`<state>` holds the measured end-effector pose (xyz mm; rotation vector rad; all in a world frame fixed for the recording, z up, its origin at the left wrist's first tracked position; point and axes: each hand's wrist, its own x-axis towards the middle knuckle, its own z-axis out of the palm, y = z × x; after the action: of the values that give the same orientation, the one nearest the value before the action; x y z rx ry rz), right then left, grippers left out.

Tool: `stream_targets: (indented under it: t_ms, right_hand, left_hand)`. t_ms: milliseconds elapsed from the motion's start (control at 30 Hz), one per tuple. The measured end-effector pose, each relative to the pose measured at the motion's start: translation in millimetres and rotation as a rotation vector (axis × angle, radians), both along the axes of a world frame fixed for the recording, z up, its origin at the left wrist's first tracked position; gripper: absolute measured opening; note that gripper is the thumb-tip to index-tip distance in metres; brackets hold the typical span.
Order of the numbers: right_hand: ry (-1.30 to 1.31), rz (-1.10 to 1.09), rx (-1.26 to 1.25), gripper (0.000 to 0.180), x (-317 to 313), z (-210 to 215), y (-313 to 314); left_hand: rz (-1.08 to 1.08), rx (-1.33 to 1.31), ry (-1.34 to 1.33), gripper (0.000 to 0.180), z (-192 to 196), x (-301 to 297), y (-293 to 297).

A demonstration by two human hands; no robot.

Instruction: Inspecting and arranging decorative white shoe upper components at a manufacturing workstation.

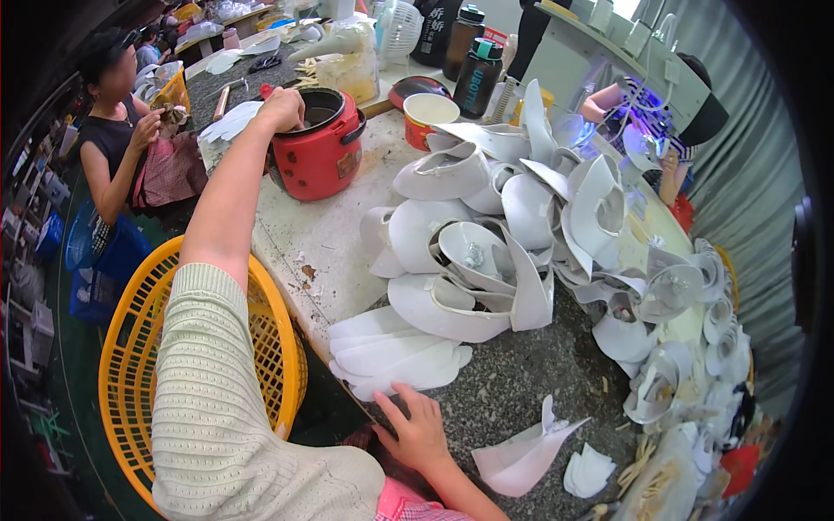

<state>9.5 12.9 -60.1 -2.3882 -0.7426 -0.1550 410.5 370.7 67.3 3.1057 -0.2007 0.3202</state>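
My left hand [285, 110] reaches far forward to the red pot [317, 161], fingers bent down over its open rim. The fingertips and whatever they may hold are hidden inside. The pot's inside looks dark. By the table's near edge my right hand [420, 430] lies with fingers apart, its fingertips close to a fanned stack of flat white insole-shaped pieces [400, 354]. Behind that stack rises a heap of curved white shoe uppers [452, 304]. A folded pale pink-white piece [526, 451] and small white pieces [589, 471] lie to the right of my right hand.
A yellow plastic basket [282, 339] stands below my left arm. Beyond the pot are a red-yellow tub [429, 117], dark bottles [479, 78] and a fan [400, 30]. More white pieces [665, 373] line the right. One person [122, 130] works at left, another [647, 113] at far right.
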Motion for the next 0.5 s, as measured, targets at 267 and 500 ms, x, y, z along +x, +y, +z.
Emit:
stream_targets:
  t_ms: [267, 500]
  right_hand:
    - [0.007, 0.006, 0.009, 0.059, 2, 0, 0]
    - [0.001, 0.010, 0.011, 0.058, 0, 0, 0]
  left_hand:
    - [0.105, 0.020, 0.114, 0.016, 7, 6, -4]
    - [0.100, -0.069, 0.019, 0.017, -2, 12, -5]
